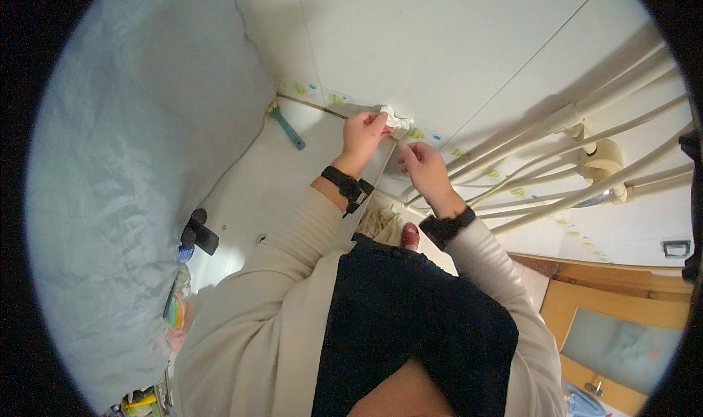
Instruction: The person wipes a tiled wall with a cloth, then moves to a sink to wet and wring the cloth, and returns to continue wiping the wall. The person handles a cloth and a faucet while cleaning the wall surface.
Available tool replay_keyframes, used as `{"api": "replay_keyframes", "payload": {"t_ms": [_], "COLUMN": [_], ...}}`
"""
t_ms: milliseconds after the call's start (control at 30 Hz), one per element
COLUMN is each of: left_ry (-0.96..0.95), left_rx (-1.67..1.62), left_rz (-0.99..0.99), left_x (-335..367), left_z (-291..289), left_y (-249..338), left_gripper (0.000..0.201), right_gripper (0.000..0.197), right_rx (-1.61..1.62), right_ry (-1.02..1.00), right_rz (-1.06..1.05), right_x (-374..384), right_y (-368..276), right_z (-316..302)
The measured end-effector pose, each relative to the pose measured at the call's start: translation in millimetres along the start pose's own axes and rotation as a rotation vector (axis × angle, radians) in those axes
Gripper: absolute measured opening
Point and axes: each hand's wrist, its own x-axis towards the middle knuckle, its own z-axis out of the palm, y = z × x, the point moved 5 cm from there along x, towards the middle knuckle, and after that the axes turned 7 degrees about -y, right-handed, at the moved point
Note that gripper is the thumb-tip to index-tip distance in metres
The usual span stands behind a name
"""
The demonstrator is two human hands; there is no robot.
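Note:
My left hand (362,137) is closed in a pinch on a crumpled white tissue or cloth (399,117), pressed against the pale wall. Beside it, to the right, my right hand (427,169) has its fingers drawn together near the corner of the white surface; whatever is in them, if anything, is too small to make out. A strip with green and blue marks (416,133) runs along the wall just behind both hands. On the white surface (293,175) to the left lies a brush with a teal handle (291,133).
A large grey-blue curtain (146,161) hangs along the left. Several cream pipes (534,135) run along the wall at right. A dark object (199,234) and colourful items (174,311) are at the lower left. A wooden door with a frosted pane (615,344) is at lower right.

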Motion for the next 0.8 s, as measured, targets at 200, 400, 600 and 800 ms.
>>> {"api": "replay_keyframes", "payload": {"t_ms": [200,400,600,800], "left_ry": [-0.089,-0.161,-0.101,-0.053], "left_rx": [0.295,0.417,0.601,0.676], "left_rz": [0.035,0.120,0.136,0.179], "left_x": [-2,6,14,23], "left_z": [-11,-6,2,-2], "left_y": [5,19,35,16], "left_gripper": [0.025,0.025,0.026,0.025], "right_gripper": [0.039,0.036,0.036,0.035], "right_rx": [0.366,0.330,0.463,0.479], "right_ry": [0.058,0.170,0.275,0.317], "right_rz": [0.172,0.172,0.258,0.306], "right_x": [44,58,61,64], "right_y": [30,28,21,37], "right_z": [28,28,28,32]}}
